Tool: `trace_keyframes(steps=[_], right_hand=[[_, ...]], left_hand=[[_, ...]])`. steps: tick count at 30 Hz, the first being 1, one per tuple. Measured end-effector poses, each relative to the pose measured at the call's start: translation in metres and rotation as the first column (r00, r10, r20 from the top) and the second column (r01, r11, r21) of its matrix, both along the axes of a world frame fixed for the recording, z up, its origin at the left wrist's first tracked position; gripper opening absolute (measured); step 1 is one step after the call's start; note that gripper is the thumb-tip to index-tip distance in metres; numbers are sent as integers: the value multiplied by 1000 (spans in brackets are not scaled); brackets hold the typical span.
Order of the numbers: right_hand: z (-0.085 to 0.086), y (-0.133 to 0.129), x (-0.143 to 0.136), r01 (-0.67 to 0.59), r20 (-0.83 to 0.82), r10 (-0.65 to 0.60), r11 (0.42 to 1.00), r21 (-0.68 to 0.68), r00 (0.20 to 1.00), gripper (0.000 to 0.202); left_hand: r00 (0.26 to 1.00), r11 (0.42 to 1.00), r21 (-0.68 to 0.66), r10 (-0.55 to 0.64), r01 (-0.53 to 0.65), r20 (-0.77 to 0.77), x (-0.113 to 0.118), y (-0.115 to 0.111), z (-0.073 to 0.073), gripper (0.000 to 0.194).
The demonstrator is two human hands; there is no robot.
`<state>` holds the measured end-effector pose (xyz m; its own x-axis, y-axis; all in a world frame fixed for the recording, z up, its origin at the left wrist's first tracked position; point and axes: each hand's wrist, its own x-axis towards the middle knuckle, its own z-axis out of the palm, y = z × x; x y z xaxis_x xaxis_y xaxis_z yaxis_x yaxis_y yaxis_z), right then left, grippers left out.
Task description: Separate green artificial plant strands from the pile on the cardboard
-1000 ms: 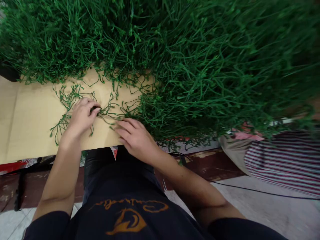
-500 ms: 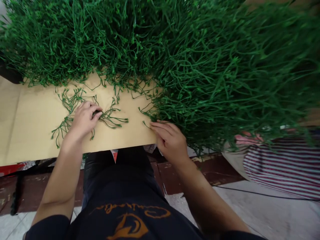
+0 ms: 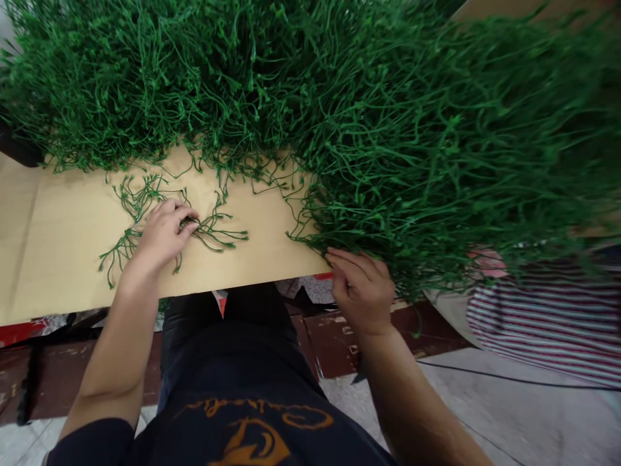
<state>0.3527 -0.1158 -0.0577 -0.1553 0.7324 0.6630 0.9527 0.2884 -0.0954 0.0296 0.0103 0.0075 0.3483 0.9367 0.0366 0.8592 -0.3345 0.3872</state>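
My left hand (image 3: 169, 233) is closed around a small bunch of thin green artificial stems (image 3: 216, 233) on the cardboard. Their forked tips fan out to the right of the fingers, and more stems (image 3: 121, 249) spread from under the hand on its left. At the cardboard's front right edge, my right hand (image 3: 363, 288) has its fingers pressed together on green stems at the fringe of a large heap (image 3: 378, 149). Just what lies between its fingertips is partly hidden.
The tan cardboard sheet (image 3: 63, 259) lies across my lap. The heap of green stems fills its far side and overhangs on the right. A striped cloth (image 3: 538, 323) lies at the right, near a black cable (image 3: 485, 374) on the floor.
My right hand has moved right and a little toward me along the heap's edge, and a few loose stems there have shifted right. The left hand has stayed in place.
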Motion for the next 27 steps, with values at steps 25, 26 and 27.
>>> trace_keyframes(steps=[25,26,27], right_hand=[[10,-24,23,357,67,-352,927,-117,934,21],[13,-25,22,339,53,-335,933,-124,941,21],[17,-26,22,308,40,-306,942,-135,951,20]], left_hand=[[999,1000,18,-8,9,-42,4,2,0,28],[999,1000,17,-8,9,-42,4,2,0,28],[999,1000,14,-8,8,-42,4,2,0,27]])
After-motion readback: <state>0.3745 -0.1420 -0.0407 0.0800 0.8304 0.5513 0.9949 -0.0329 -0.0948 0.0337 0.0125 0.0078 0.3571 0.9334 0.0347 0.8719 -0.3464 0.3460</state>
